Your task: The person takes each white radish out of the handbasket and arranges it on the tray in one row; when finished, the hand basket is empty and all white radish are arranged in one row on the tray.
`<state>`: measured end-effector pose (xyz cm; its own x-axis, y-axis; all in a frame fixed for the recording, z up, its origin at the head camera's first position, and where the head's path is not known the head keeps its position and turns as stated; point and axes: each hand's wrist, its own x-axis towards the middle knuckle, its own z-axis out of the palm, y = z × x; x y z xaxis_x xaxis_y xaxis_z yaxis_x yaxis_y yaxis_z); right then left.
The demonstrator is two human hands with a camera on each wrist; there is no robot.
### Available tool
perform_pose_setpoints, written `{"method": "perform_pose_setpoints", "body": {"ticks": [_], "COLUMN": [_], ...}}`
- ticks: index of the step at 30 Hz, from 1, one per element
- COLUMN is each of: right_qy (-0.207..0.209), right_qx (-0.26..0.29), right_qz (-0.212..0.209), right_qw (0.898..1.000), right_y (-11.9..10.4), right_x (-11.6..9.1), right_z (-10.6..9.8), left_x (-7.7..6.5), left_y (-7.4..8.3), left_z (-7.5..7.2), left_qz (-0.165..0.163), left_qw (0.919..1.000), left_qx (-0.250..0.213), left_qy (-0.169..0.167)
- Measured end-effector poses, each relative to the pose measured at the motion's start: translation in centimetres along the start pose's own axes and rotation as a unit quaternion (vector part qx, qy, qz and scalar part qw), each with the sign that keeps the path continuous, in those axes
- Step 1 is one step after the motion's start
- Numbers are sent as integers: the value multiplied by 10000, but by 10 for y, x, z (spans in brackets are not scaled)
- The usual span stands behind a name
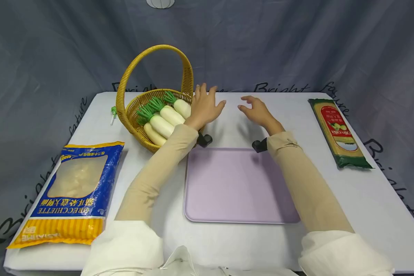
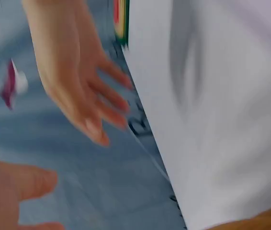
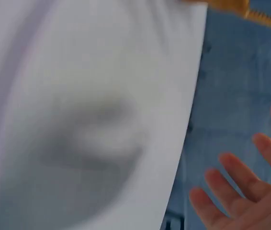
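My left hand point(image 1: 206, 107) is raised beside the right rim of a yellow wicker basket point(image 1: 134, 128), fingers spread and nothing in them. Several white radishes point(image 1: 163, 125) with green tops lie in that basket under its tall arched handle. Across a gap, my right hand point(image 1: 257, 112) hovers over the table behind the tray, its fingers loosely bent and holding nothing. In the right wrist view the fingers of the right hand point(image 3: 243, 196) are spread apart. A flat lilac tray point(image 1: 239, 188) lies on the table between my forearms.
On the left lies a blue and yellow bag of orecchiette pasta point(image 1: 69, 191). A green and tan Olivoilà packet point(image 1: 339, 132) lies near the right edge. Behind the basket's left side is a small green-topped lollipop point(image 1: 113, 114). Grey cloth point(image 1: 262, 42) hangs beyond the white table point(image 1: 358, 214).
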<state>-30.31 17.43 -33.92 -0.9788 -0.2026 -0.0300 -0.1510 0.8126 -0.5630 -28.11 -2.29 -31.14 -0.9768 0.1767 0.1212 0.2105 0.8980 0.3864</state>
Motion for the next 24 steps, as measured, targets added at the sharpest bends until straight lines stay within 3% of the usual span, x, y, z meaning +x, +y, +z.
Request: {"method": "perform_pose_setpoints", "body": {"ticks": [4,7,9,11,13,16,21,24], "right_qy": [-359,-622,-704,-709,-658,-588,-485,-380], "right_qx": [745,959,1069,1171,1337,1666,2358,2831], "right_qz": [-187,-348,-511,-710,-1001,-1381,-1863,-2005], "right_qw": [9964,9928,9905,9880,9838,9745,9525,9371], "right_y": [-11,-19,-24,-31,-39,-53,-79,-99], "right_x": [-10,-20,-27,-37,-48,-64,-81,-89], "right_z": [10,19,25,31,36,44,60,69], "left_x": [-50,-87,-110,-131,-147,-161,-166,-166], "left_y": [-9,-24,-38,-54,-70,-88,-102,-107], "left_z": [-7,-6,-2,7,17,31,44,47], "left_qz": [283,231,23,-280,-626,-1170,-1600,-1600], "left_qw": [9976,9883,9737,9522,9318,9140,9027,8992], "left_qx": [-137,-580,-1037,-1441,-1767,-2102,-2617,-2894], "left_qy": [612,1392,2030,2678,3108,3266,3017,2865]}}
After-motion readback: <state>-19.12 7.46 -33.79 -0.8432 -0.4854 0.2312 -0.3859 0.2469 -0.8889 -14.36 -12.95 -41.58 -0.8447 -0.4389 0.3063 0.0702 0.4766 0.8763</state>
